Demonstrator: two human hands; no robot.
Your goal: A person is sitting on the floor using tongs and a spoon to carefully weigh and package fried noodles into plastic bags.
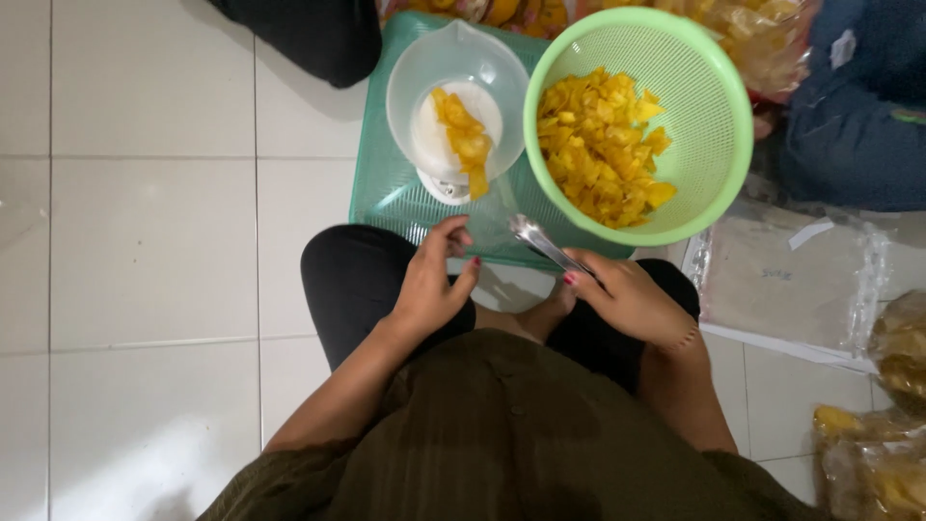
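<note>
I sit on a white tiled floor. My right hand (627, 297) grips metal tongs (540, 241) that point up-left toward a green plastic colander (719, 154) full of yellow chips (603, 145). My left hand (432, 280) holds the edge of a clear plastic bag (487, 217), thumb and fingers pinched on it. Behind the bag a clear measuring bowl (415, 77) with a few yellow chips (463, 135) stands on a small scale, on a teal perforated tray (381, 188).
Stacked clear plastic bags (781, 280) lie at the right. Packed bags of chips (887, 425) sit at the lower right. Another person's blue-clad leg (858, 125) is at the top right, and a dark-clad knee (309, 34) at the top.
</note>
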